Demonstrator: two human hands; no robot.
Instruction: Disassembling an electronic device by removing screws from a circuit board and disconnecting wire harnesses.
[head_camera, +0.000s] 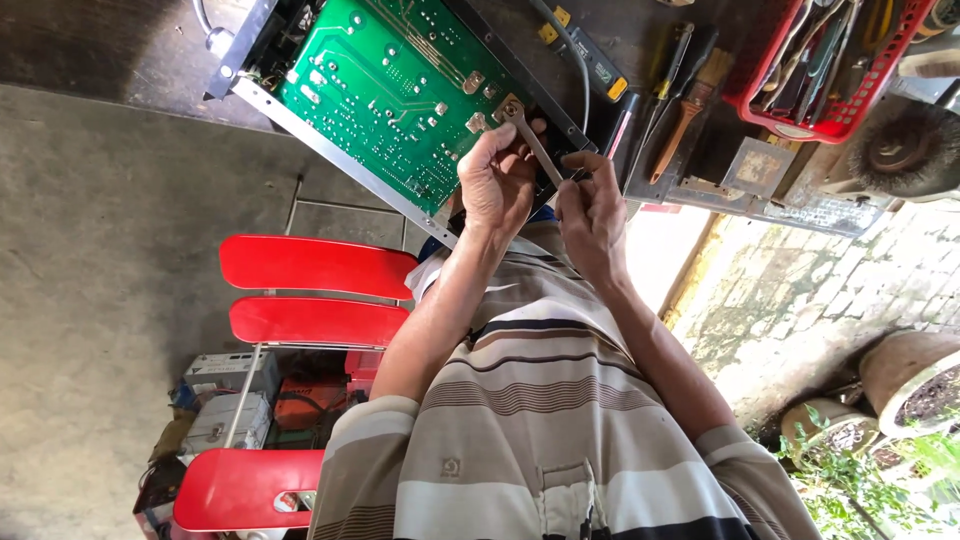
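While the left hand (497, 180) is closing around the lower shaft of a small open-ended wrench (528, 140), its head is sitting on a metal terminal at the edge of the green circuit board (390, 90), which is lying in an opened metal chassis (330, 150) on the workbench. The right hand (592, 215) is pinching something dark beside the wrench's lower end; what it is cannot be made out. Judging by this, keeping the wrench square on the fastener and steadying it with both hands is serving best. The fastener itself is hiding under the wrench head, and the red tool basket (830, 125) is being cut off at the top.
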